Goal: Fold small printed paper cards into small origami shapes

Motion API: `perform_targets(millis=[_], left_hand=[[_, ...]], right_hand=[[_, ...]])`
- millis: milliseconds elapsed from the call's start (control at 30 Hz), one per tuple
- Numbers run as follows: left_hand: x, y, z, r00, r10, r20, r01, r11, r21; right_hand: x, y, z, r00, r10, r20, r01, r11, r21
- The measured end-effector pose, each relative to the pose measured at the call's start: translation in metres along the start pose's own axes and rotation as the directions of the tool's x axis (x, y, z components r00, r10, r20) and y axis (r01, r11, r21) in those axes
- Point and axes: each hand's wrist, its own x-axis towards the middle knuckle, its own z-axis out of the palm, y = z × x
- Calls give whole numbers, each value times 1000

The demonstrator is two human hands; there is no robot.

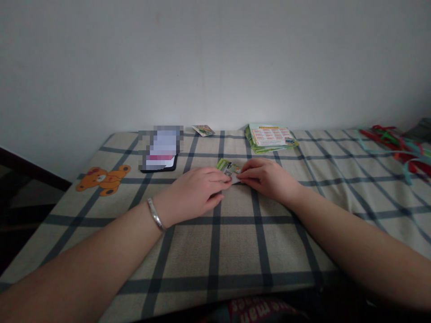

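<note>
A small printed paper card [229, 168], green and white with a dark square print, lies on the cloth between my hands. The fingers of my left hand [197, 190] are close together, and their tips press on its left and near edge; the thumb is a little apart. From the other side, my right hand [272, 179] pinches the card's right corner between thumb and fingers. A pale strip along its near edge shows between the fingertips. Fingers hide part of the card, so I cannot tell if it is folded. A silver bangle [156, 215] is on my left wrist.
A checked cloth [235, 242] covers the table up to the wall. Towards the back are a phone [161, 150], partly blurred, a folded printed card [203, 130] and a stack of printed cards [272, 137]. An orange bear cutout [104, 180] lies left; colourful ribbons [397, 146] lie right.
</note>
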Motion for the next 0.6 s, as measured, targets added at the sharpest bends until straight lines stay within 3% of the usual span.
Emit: perform_targets(millis=[300,600], left_hand=[[0,20,-2,999,-8,-48,15,988,157],[3,25,-7,998,-54,-12,55,979,196]], right_hand=[[-5,-8,-2,999,-30,-34,25,988,-150],[-4,-3,0,981,-195,21,196,967,-161]])
